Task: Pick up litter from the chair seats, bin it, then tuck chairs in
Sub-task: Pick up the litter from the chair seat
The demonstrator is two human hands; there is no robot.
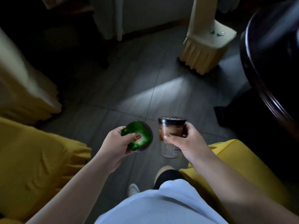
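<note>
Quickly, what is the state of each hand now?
Left hand: grips a green tea packet and a dark round lid.
Right hand: grips a sealed cup.

Upside-down red-and-yellow "Lipton" logo on the green packet (pixel 136 138); cup (pixel 169 138) label print unreadable.

The wrapper (pixel 137 137) in the left hand (pixel 117 143) sits left of the cup (pixel 171 135) in the right hand (pixel 188 139), chairs (pixel 32 159) flanking both sides.
</note>
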